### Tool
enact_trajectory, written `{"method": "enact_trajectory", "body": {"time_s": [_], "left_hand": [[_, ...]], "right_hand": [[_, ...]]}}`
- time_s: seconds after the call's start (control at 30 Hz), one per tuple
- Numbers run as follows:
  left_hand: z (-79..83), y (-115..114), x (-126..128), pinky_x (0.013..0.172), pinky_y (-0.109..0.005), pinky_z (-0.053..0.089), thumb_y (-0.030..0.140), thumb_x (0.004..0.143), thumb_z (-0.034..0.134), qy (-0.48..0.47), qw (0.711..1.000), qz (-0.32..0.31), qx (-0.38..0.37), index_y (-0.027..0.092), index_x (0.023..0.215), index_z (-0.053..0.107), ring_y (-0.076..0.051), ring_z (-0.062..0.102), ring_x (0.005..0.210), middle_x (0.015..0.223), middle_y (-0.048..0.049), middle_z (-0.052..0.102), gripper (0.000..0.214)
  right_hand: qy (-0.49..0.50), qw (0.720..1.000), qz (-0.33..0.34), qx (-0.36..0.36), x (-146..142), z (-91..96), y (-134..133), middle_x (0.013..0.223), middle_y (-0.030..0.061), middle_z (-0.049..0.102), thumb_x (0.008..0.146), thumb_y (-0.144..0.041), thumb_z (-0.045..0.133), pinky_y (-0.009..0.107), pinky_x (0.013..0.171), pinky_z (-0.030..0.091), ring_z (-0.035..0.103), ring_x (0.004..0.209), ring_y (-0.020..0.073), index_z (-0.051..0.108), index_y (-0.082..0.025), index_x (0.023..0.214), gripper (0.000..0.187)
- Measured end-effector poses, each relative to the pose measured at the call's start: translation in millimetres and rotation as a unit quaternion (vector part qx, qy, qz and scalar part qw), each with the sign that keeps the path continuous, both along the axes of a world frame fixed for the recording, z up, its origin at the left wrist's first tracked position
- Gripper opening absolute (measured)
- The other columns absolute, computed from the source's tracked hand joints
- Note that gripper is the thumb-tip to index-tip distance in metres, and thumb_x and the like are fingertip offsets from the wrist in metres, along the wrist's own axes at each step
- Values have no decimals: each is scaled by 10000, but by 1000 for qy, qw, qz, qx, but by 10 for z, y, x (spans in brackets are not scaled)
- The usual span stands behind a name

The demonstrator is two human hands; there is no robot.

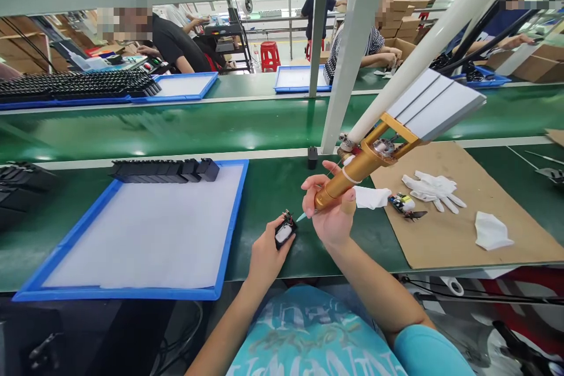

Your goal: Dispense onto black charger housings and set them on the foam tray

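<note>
- White lettering point(359, 362) on your shirt point(304, 308), lower centre, is unreadable.
- Your left hand point(265, 248) curls around the black housing point(285, 232), centre; your right hand point(333, 220) grips the gold dispenser point(366, 160).
- A post point(344, 70) blocks upper centre.

We can pass a hand over the flat green tabletop point(259, 188) between the blue-rimmed white tray point(150, 229) and our left hand point(267, 249), and across the tray's middle, short of the row of black plastic boxes point(147, 171). The gold metal cylinder point(352, 171) in our right hand point(332, 220) and the slanting thick white tube point(405, 53) bar our way rightward; a grey metal post point(347, 64) stands beyond.
</note>
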State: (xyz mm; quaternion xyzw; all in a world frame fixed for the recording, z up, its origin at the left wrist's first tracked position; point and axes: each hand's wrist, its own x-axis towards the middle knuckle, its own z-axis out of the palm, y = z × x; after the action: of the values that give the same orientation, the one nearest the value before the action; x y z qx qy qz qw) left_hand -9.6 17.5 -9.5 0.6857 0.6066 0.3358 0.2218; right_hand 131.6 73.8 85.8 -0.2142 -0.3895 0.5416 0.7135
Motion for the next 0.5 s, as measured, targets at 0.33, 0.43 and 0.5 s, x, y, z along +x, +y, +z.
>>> {"method": "enact_trajectory", "body": {"time_s": [0.33,0.43,0.5], "left_hand": [[284,39,16,690,-279,511,360,812,637,64,994,-2,87,240,1069,522,-190,680,792,921,-27,699,306],[301,43,22,680,-273,507,356,799,648,60,993,-7,99,235,1057,525,-183,673,767,896,-20,695,310],[301,42,27,681,-272,506,353,799,647,55,994,-8,98,235,1061,524,-181,672,767,901,-20,696,313]], "right_hand": [[-3,1000,-6,8,-11,-31,-11,851,-9,604,811,-684,442,240,380,329,431,395,66,445,-279,1092,494],[1,1000,-4,17,-8,-31,-5,859,-18,591,837,-654,434,234,383,323,433,397,59,456,-279,1002,410],[9,1000,-4,26,-5,-30,-4,863,-23,586,855,-625,435,230,390,321,445,402,57,464,-273,948,365]]}}
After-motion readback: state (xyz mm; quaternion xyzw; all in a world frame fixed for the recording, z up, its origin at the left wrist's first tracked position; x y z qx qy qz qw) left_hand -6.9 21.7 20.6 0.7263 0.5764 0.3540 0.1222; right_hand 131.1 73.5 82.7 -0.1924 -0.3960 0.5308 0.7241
